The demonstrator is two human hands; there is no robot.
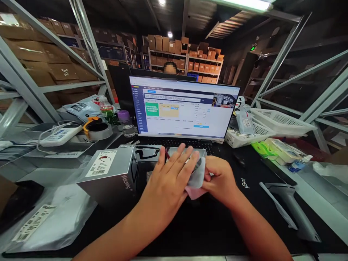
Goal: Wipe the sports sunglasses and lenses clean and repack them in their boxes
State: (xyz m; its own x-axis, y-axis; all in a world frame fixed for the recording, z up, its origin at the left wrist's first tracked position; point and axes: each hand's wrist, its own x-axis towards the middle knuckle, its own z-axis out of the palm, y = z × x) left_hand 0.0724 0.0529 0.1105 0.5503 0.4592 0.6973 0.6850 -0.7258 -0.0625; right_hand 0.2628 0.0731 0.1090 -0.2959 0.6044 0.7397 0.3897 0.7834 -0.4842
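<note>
My left hand (pixel 169 177) and my right hand (pixel 219 177) meet over a grey cloth (pixel 198 173), and both touch it. My right fingers pinch its edge, while my left fingers lie flat across it. A pink cloth (pixel 194 193) shows beneath, partly hidden by my hands. To the left of my left hand stands a grey box (pixel 108 170) with a white Wakening label. Just ahead of my fingers lies a dark box (pixel 148 154) printed with glasses, and a flat silver box (pixel 185 150) sits beside it.
A black logi desk mat (pixel 244 224) holds a grey barcode scanner (pixel 290 210) and a white plastic bag (pixel 51 221). Beyond stand a keyboard (pixel 176 142) and a lit monitor (pixel 185 108). A white basket (pixel 280 121) sits right. Metal shelves of cartons surround the desk.
</note>
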